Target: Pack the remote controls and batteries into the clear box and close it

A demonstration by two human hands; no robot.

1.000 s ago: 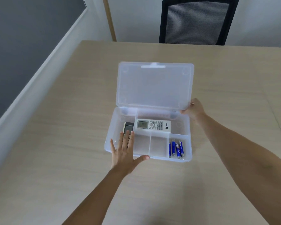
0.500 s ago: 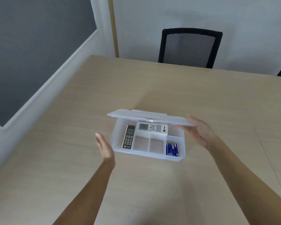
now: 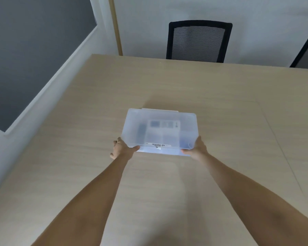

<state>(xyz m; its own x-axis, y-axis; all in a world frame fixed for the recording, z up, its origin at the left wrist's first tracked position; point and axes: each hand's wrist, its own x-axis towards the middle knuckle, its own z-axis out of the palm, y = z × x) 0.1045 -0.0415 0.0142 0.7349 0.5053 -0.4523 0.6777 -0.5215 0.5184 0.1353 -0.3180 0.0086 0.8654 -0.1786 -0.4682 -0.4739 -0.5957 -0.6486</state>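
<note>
Here the clear box (image 3: 159, 132) sits at the centre of the frame on the pale wood counter (image 3: 220, 89), its lid down flat over the compartments. The left hand (image 3: 122, 149) clamps the box's lower left corner, thumb on top, while the right hand (image 3: 196, 148) clamps the lower right corner likewise. Through the cloudy lid, a white remote (image 3: 164, 124) and a dark remote (image 3: 141, 129) show blurred, with blue batteries (image 3: 185, 143) beside the right hand. A barcode label (image 3: 158, 145) lies along the near edge. A black chair (image 3: 197, 41) stands beyond the counter.
</note>
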